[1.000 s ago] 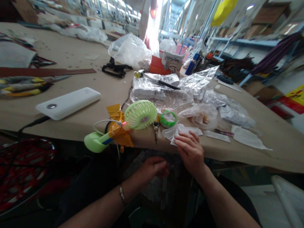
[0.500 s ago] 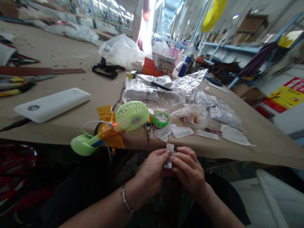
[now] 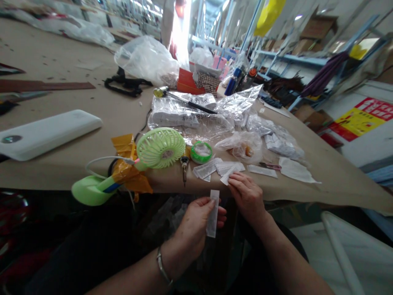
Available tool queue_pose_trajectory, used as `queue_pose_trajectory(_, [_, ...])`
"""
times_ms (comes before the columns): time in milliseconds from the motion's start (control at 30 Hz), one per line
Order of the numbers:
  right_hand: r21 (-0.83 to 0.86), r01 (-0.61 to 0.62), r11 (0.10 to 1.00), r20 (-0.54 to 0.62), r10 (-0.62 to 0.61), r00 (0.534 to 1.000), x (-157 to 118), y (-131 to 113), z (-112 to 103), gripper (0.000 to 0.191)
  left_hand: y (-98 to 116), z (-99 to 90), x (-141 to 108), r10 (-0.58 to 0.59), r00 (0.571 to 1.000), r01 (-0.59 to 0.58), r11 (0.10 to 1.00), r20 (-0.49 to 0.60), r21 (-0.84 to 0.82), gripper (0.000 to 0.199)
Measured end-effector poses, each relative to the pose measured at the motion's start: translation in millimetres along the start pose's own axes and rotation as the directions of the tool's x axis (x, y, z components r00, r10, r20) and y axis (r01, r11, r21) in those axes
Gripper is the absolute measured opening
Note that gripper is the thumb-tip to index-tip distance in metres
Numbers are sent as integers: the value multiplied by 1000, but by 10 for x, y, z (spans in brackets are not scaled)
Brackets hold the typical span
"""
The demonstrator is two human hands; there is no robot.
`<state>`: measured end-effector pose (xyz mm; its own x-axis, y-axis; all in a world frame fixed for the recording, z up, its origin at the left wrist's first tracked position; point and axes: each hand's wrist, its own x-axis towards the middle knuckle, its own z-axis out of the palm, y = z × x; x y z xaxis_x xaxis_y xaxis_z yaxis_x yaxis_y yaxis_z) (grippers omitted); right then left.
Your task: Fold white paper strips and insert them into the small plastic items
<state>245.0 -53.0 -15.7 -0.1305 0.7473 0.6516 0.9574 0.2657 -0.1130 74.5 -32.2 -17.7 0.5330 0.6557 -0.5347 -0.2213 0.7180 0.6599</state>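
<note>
Between thumb and fingers, my left hand (image 3: pixel 196 221) pinches a narrow white label strip (image 3: pixel 213 217) upright, just below the table's front edge. My right hand (image 3: pixel 247 194) is closed on a small white printed label (image 3: pixel 226 177) at that edge. Its fingertips hold the label's lower end, beside a fanned stack of printed labels (image 3: pixel 208 168). Close by stand a green round tub (image 3: pixel 201 152) with whitish contents and a soldering iron (image 3: pixel 184 168) whose tip points toward me.
A light green fan (image 3: pixel 161 148) with orange tape sits at the front edge, left of my hands. Farther left lies a white power bank (image 3: pixel 52 133). Behind the labels are clear plastic packs (image 3: pixel 181 112) with a hammer-like tool (image 3: pixel 190 102) on top.
My right hand has left my left hand and moved up to the table edge, where it grips a label. The strip in my left hand now shows at greater length.
</note>
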Motion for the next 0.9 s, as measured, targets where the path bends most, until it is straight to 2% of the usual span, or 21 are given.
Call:
queue_pose_trajectory(233, [225,-112,968,-70,131,989,-38,-71,11,13,154,8,-35,-57,997,59,997,44,-50,17])
queue_pose_trajectory(300, [300,-102,949,-71,129,989,-76,-146,-29,14,189,15,-45,-61,996,67,994,68,-88,16])
queue_pose_trajectory(367, [356,-37,934,-56,61,997,-115,-233,-89,16,203,22,-49,-53,991,68,990,119,-123,17])
queue_pose_trajectory(467, [396,102,913,28,-123,992,-164,-354,-167,15,186,37,-39,2,979,37,982,202,-185,14])
queue_pose_trajectory(567, [378,185,907,109,-242,964,-200,-428,-184,11,148,48,-26,22,984,20,971,176,-237,9])
queue_pose_trajectory(667, [353,207,912,144,-272,952,-227,-472,-168,12,109,45,-26,-10,989,48,965,144,-260,10])
queue_pose_trajectory(833, [358,227,906,144,-294,945,-236,-540,-213,12,47,-7,-12,-7,985,44,978,174,-206,12])
queue_pose_trajectory(900, [360,219,907,150,-288,946,-219,-490,-263,14,45,-27,5,-10,984,44,981,176,-190,14])
